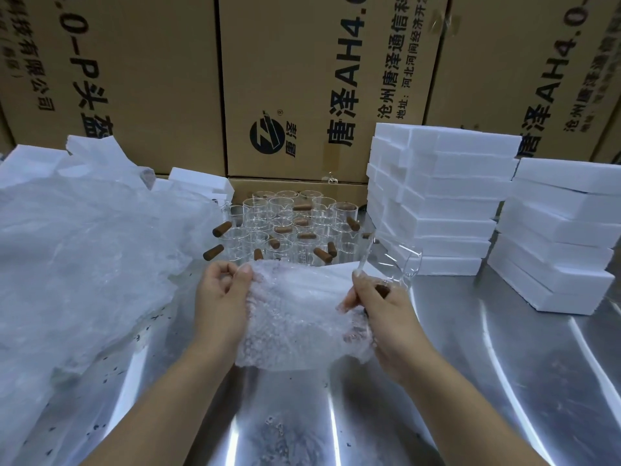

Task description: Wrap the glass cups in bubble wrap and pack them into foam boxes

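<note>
Head view, steel bench.

- Left hand: thumb and fingers pinch the upper left edge of a bubble-wrap sheet. The other fingers are curled.
- Right hand: fingers closed round the brown handle of one glass cup, with the sheet's right edge caught in the same grip. Thumb points up.
- Cup: held above the bench at the sheet's upper right corner, tilted, not yet covered by wrap.
- Sheet: stretched between both hands, its lower edge hanging toward the bench.
- Other cups: clustered upright behind the hands, brown handles pointing various ways.
- Foam boxes: a tall stack right of the cups, with a second stack further right. Both stand on the bench.
- Wrap pile: a large loose heap on the left of the bench.
- Cartons: a printed cardboard wall behind everything.
</note>
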